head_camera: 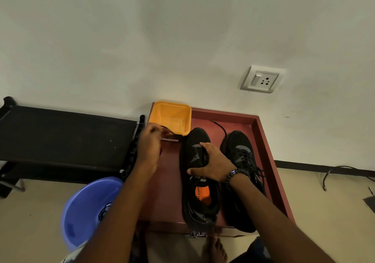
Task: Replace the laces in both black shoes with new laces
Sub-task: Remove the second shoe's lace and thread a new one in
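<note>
Two black shoes stand side by side on a dark red tray (263, 141). The left shoe (197, 201) has no lace across its tongue, and its orange insole shows. My right hand (213, 164) rests over its tongue, fingers spread. The right shoe (241, 161) is laced in black, and one lace end trails toward the tray's back. My left hand (150, 143) pinches a black lace (169, 129) at the front rim of the yellow container (172, 116).
A black folding rack (67, 136) stands left of the tray against the white wall. A blue plastic tub (87, 206) on the floor holds a coiled black lace. A wall socket (261, 80) and a loose cable (334, 171) lie to the right.
</note>
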Tool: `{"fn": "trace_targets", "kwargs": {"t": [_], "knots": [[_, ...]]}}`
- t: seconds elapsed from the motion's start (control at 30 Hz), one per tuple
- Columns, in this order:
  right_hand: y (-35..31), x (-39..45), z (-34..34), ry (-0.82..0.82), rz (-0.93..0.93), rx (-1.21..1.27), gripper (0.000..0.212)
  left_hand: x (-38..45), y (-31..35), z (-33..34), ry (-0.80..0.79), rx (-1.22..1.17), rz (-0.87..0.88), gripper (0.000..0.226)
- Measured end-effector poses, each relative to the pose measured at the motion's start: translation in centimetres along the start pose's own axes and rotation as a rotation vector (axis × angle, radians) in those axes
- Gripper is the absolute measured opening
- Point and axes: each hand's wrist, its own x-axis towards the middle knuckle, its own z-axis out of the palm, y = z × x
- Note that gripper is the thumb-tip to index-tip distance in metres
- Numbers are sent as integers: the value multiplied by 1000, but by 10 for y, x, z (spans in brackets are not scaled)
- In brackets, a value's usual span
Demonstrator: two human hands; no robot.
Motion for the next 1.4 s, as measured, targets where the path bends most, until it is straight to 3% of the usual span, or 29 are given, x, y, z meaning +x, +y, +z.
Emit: {"fn": "trace_targets", "kwargs": {"t": [0.1,0.17,0.27,0.33,0.4,0.47,0.53,0.63,0.7,0.77,0.8,0.87,0.93,0.97,1.1,1.4], "knots": [[-2,-3,1,3,-4,11,111,3,8,-27,163,-466,-38,21],[-3,-7,0,-16,-24,44,111,2,6,-36,239,-580,-57,20],[-1,-16,-6,-31,-45,92,100,4,3,-39,227,-613,-97,18],[3,-21,-11,-12,-47,93,87,3,-6,-33,118,-374,-96,14],[5,-23,-15,-26,-40,54,85,-2,-22,-24,8,259,3,10],[5,-22,-17,-37,-33,15,87,-9,-36,-13,6,799,176,47],[2,-22,-18,-38,-28,2,89,-19,-32,0,58,933,389,70],[0,-23,-18,-39,-28,-15,91,-22,-25,17,49,984,627,88],[2,-23,-19,-43,-26,-31,91,-24,-23,26,86,961,622,94],[3,-22,-19,-44,-24,-31,91,-25,-19,29,108,872,576,83],[4,-21,-19,-45,-22,-28,92,-24,-18,29,55,807,567,71],[5,-20,-17,-43,-24,-21,92,-20,-22,29,-197,743,587,48],[8,-18,-15,-37,-36,-21,93,-20,-31,29,-443,791,592,38],[9,-18,-14,-39,-37,-19,93,-20,-38,30,-484,808,582,37],[10,-21,-14,-30,-43,-19,91,-15,-46,32,-363,810,495,34],[11,-21,-12,-22,-45,-26,90,-13,-50,40,-396,711,366,27]]}}
